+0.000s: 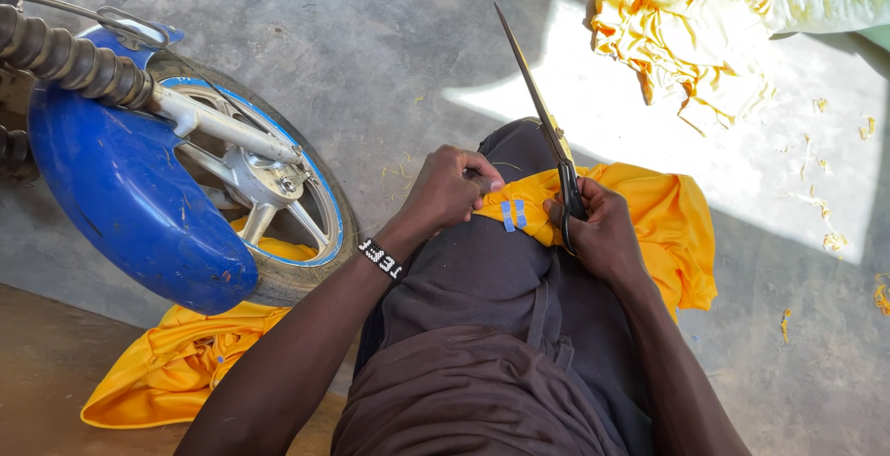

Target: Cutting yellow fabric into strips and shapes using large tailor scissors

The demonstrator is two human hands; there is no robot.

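Both hands grip yellow cloth; scissors handles hidden.

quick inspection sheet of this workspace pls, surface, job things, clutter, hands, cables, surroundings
surface: bare grey concrete floor, partly in sunlight; work rests on the person's lap.
job's things: yellow cloth draped over the knee, with small blue tags on it; scissors with blades pointing up and away.
clutter: yellow scraps scattered on the floor at right; crumpled yellow fabric pile at top; another yellow garment on the floor under the wheel.
grippers: left hand pinches the cloth edge by the tags; right hand grips the scissors handles.
cables: nothing seen.
surroundings: motorbike wheel with blue mudguard close at left; beaded wristband on the left wrist.
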